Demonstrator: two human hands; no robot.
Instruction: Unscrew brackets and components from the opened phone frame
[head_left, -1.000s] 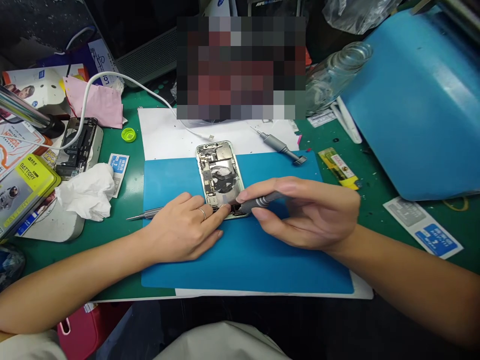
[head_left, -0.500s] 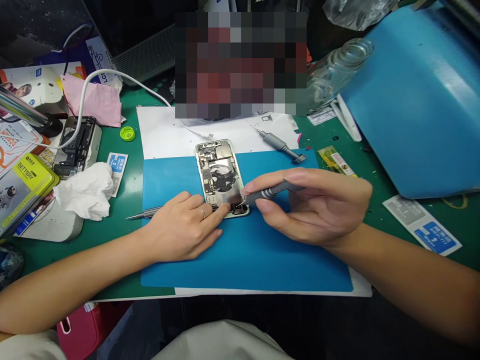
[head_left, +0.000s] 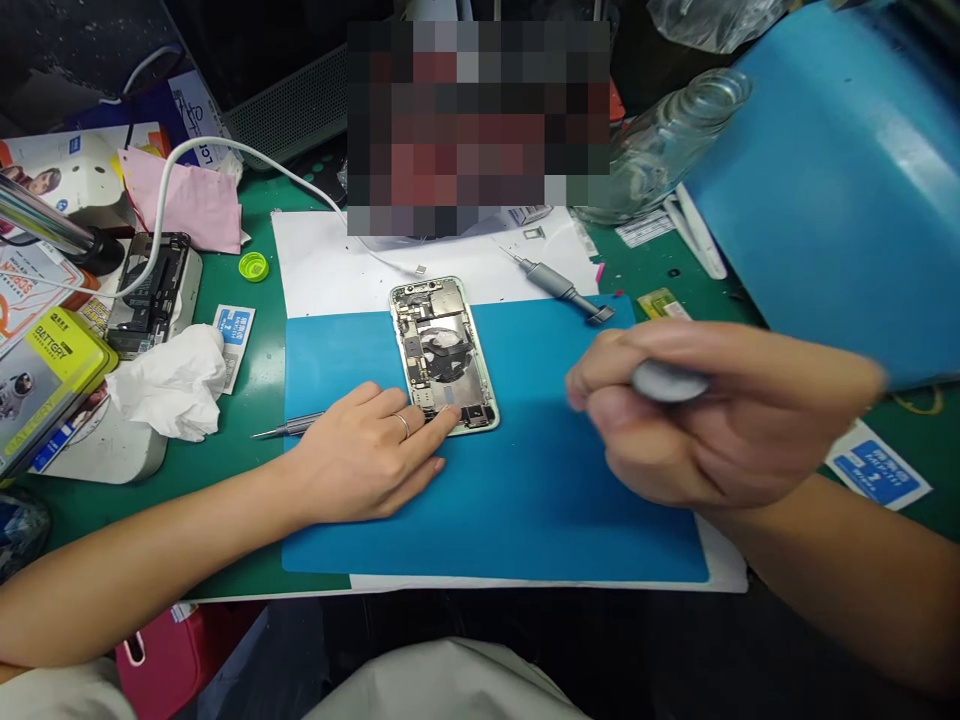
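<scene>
An opened smartphone [head_left: 454,350], its inner boards and battery bay exposed, lies on a blue mat [head_left: 517,535]. Against its lower end rests my left hand [head_left: 379,455], fingers stretched out and one fingertip on the bottom edge. To the right of the phone, above the mat, my right hand [head_left: 727,420] is closed round a grey screwdriver [head_left: 670,382]. Its round end faces me, and the fingers hide most of the shaft. Motion slightly blurs that hand. Beside my left wrist a thin metal-tipped tool [head_left: 289,428] lies partly covered.
A second grey screwdriver [head_left: 559,283] lies behind the phone, near white paper [head_left: 322,260]. A glass jar [head_left: 675,140] stands at the back right. On the left are crumpled tissue [head_left: 176,385], a green cap [head_left: 253,266], a yellow battery box [head_left: 52,370] and another opened phone [head_left: 154,290].
My right hand has lifted the screwdriver off the phone's lower right corner and moved right, turning its round end toward me. My left hand and the phone have stayed put.
</scene>
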